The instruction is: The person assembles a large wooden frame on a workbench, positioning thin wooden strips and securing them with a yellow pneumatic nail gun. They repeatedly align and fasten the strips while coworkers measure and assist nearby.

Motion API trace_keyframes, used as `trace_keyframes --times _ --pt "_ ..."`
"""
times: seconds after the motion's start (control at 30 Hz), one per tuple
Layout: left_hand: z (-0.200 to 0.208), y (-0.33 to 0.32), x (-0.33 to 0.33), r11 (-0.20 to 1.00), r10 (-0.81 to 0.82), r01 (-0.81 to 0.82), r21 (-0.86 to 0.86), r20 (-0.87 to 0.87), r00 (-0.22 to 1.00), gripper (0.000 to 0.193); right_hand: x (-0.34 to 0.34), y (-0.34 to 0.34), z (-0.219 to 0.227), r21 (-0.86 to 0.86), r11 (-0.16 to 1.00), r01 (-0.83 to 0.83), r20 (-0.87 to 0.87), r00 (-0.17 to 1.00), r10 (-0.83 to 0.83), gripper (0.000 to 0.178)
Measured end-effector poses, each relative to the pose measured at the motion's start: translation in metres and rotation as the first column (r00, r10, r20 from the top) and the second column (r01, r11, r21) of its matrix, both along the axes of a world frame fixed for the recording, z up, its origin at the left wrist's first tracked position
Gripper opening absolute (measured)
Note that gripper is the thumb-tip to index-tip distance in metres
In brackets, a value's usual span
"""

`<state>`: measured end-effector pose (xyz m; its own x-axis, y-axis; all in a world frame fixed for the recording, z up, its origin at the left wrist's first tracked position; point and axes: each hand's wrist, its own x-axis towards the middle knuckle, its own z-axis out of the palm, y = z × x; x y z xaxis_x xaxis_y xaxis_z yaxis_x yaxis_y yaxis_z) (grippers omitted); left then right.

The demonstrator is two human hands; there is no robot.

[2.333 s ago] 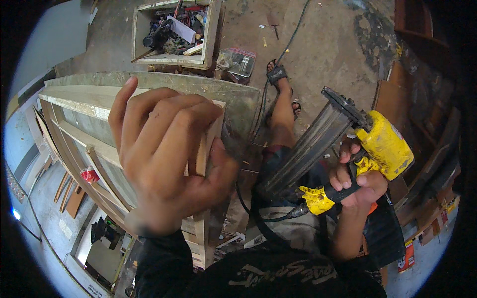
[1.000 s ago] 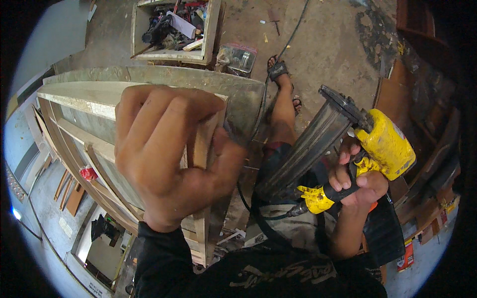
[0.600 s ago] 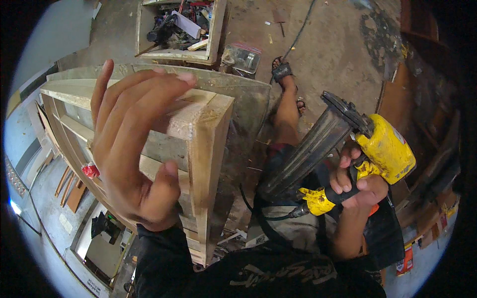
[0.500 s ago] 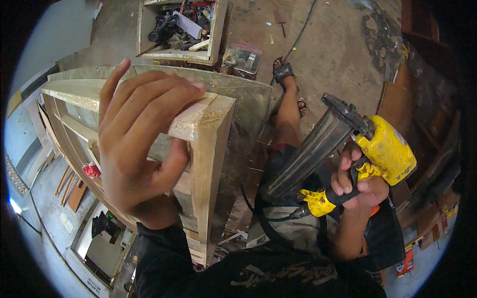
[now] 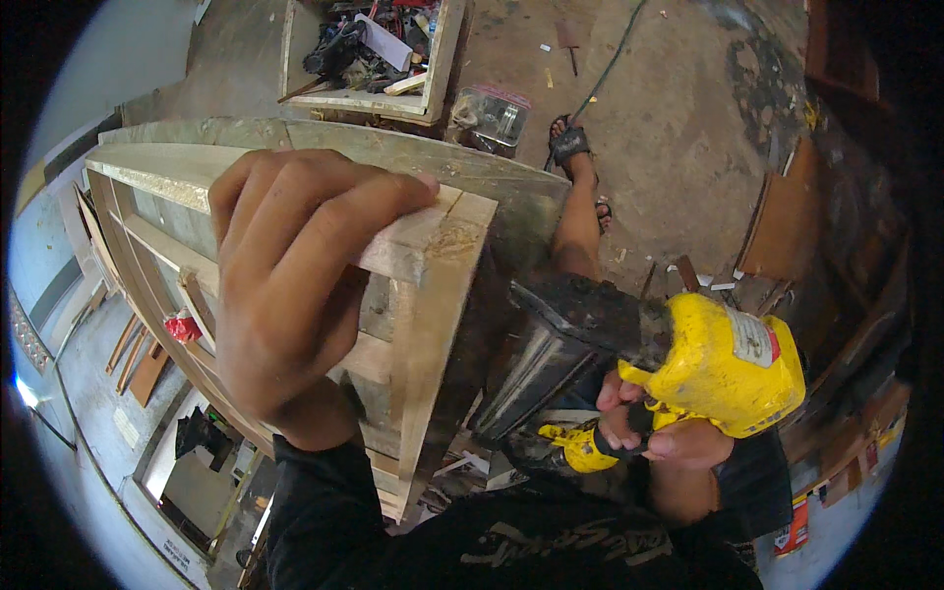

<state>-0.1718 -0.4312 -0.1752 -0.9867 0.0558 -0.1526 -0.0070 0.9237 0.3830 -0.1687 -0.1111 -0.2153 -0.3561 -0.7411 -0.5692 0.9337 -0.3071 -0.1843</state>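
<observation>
Pale bare wood makes up the wooden frame (image 5: 447, 295), standing on its edge at the left with a squared corner toward me. My left hand (image 5: 290, 265) is closed over its top rail near that corner, fingers on top and the thumb mostly hidden behind them. In my right hand (image 5: 654, 433) is a pneumatic nail gun (image 5: 737, 364) with a yellow body and a long black magazine, the fingers wrapped round its handle. The magazine points toward the frame, its front end close to the corner post. A gap seems to remain between them.
An open wooden box (image 5: 442, 59) full of tools stands on the floor at the far side. Beside it lies a clear plastic case (image 5: 489, 118). A dark hose (image 5: 610, 74) crosses the floor near my sandalled foot (image 5: 568, 141). Brown boards (image 5: 782, 216) lean at the right.
The nail gun has swung left and turned, coming nearer the frame's corner. My left fingers have curled down more firmly over the rail. The view has shifted slightly.
</observation>
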Motion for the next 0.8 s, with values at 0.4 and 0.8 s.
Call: trace_keyframes --times 0.4,0.8 --pt "-0.016 0.008 -0.005 0.991 -0.126 0.122 -0.052 -0.096 0.987 0.076 0.003 -0.001 -0.008 -0.044 0.996 0.071 0.008 0.997 -0.071 0.053" --pt "-0.007 0.007 -0.011 0.996 -0.088 0.087 -0.023 -0.029 0.996 0.073 0.017 0.002 -0.006 -0.044 0.996 0.08 0.049 0.996 -0.078 0.052"
